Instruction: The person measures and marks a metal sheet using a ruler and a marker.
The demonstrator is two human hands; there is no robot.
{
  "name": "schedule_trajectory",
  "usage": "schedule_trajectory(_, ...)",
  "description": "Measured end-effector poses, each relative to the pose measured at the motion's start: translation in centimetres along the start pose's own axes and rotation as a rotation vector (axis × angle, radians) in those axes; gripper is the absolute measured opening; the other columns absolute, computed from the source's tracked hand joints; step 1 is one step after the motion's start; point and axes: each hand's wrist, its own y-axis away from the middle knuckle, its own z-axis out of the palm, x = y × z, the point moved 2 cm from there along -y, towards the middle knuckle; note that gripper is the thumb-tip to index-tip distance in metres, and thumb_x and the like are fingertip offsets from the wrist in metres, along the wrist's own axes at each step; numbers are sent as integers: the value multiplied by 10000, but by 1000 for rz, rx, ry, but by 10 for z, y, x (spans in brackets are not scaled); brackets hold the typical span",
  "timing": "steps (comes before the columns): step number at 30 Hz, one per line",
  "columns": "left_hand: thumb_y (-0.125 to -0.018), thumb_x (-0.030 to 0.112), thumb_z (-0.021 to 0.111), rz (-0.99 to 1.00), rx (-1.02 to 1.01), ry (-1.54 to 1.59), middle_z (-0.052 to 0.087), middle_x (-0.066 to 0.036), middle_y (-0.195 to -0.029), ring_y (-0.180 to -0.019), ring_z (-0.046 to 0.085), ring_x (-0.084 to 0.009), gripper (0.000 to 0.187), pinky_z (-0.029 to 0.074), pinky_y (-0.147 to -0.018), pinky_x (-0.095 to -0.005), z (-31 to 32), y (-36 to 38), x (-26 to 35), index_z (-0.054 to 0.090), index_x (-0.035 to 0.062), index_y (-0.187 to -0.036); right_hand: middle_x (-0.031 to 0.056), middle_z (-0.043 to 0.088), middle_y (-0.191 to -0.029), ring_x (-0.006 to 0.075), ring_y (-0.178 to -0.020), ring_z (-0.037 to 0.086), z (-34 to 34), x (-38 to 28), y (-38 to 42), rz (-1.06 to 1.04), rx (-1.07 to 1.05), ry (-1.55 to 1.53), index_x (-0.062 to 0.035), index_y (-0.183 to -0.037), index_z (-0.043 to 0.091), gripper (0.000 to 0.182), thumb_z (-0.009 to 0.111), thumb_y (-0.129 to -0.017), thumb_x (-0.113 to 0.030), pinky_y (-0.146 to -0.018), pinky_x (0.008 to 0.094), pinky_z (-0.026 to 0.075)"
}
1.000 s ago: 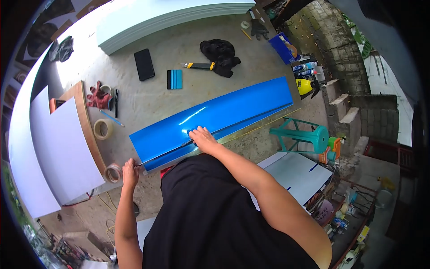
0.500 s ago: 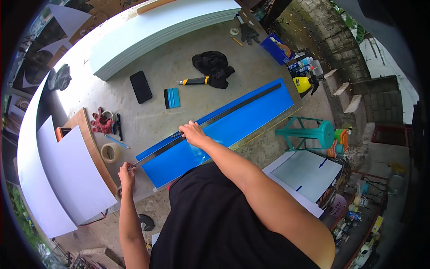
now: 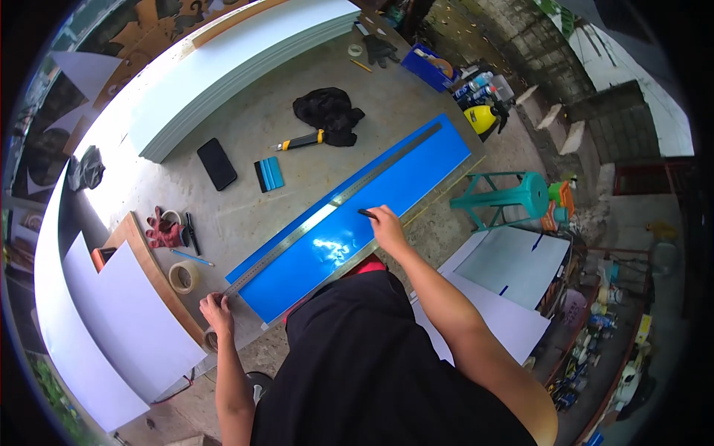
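Now the left hand (image 3: 216, 307) pinches the near end of the long steel ruler (image 3: 335, 202) lying lengthwise along the glossy blue sheet (image 3: 357, 215); the right hand (image 3: 387, 227), gripping a small dark marker (image 3: 366, 213), sits just beside the ruler's middle.

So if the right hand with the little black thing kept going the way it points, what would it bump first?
Probably the long metal ruler. The right hand aims its dark tool across the blue sheet toward it, though height is hard to judge.
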Motion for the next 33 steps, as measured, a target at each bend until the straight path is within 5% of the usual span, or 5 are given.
schedule_trajectory(8,-930,153,790,-169,250,-157,606,-171,-1277,-1276,549,-385,371,444,-1066,-507,9,3,58,658,86,-1270,173,691,-1032,424,-991,685,-107,68,25,101,134,110,-61,-1182,761,279,671,-931,22,-844,507,552)
schedule_trajectory(13,-943,190,771,189,126,-18,509,-194,-1521,-1433,472,-400,587,356,-1193,-562,64,31,239,568,119,-1490,145,702,-1017,392,-954,687,-157,139,-33,-15,128,197,-83,-1197,764,292,710,-921,-9,-832,502,521)
schedule_trajectory(19,-1002,334,717,75,-9,-108,225,-177,-1742,-1624,203,-402,818,131,-1277,-687,180,45,434,310,214,-1701,47,619,-936,284,-933,590,-206,233,-147,-296,1,304,-116,-1355,709,494,778,-875,-20,-823,448,456)
schedule_trajectory(26,-1047,383,639,-95,38,-312,157,-167,-1783,-1646,144,-417,803,91,-1253,-733,247,41,471,249,225,-1731,46,537,-902,244,-855,544,-210,294,-236,-512,-17,336,-121,-1447,678,605,758,-859,-4,-771,409,427)
schedule_trajectory(33,-1070,570,433,-96,106,-367,170,-175,-1790,-1650,162,-412,802,59,-1252,-724,260,41,456,245,161,-1734,28,512,-888,227,-830,522,-191,321,-256,-485,-18,234,-133,-1442,689,603,748,-853,-20,-762,398,394)
